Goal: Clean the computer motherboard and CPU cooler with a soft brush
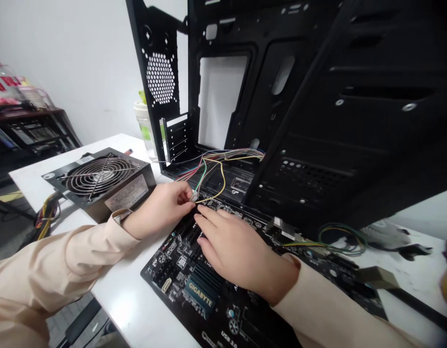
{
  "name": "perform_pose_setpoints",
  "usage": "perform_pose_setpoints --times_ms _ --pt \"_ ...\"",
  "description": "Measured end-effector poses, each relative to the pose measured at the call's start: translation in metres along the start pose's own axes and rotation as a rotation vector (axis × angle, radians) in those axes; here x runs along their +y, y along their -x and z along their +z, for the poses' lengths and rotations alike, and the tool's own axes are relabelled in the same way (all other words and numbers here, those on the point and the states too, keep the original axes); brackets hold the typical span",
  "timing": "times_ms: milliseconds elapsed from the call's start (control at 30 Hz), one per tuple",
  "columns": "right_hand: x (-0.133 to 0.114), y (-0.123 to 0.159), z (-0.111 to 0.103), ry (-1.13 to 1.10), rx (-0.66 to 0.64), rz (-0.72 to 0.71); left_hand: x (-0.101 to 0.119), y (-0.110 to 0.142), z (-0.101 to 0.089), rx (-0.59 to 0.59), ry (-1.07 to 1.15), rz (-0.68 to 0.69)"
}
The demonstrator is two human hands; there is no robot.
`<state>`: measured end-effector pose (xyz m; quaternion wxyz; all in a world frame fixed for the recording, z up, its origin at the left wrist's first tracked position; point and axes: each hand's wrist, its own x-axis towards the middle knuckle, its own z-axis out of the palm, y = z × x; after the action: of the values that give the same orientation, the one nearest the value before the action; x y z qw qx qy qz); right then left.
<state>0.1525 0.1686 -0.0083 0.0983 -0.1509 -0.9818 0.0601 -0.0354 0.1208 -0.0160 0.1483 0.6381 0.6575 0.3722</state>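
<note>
My left hand (170, 203) pinches the ends of thin wires at the far edge of a black Gigabyte motherboard (181, 263). A yellow wire (223, 179) and a green wire (202, 176) run down to its fingertips; whatever tips they have are hidden. Close beside it, my right hand (232, 244) lies low over the board, fingers stretched out and together, the fingertips close to the yellow wire's end. Its palm covers the board's middle. The wires come from a bundle (230, 153) inside the black computer case (259, 101) standing behind.
A power supply (100, 176) with a round fan grille sits left on the white table (125, 295). Behind it stands a capped bottle (145, 125). More yellow and green wires (341, 239) loop over the board's right side. A shelf (31, 125) is at the far left.
</note>
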Motion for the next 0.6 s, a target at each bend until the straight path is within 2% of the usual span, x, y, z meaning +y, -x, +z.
perform_pose_setpoints --times_ms 267,600 --pt "0.0015 0.0024 0.0031 -0.010 0.043 -0.014 0.0009 -0.0009 -0.0024 0.067 0.036 -0.001" --pt "0.0024 0.0018 0.0045 -0.003 0.044 -0.022 -0.0003 -0.0010 -0.0030 0.073 0.038 0.008"
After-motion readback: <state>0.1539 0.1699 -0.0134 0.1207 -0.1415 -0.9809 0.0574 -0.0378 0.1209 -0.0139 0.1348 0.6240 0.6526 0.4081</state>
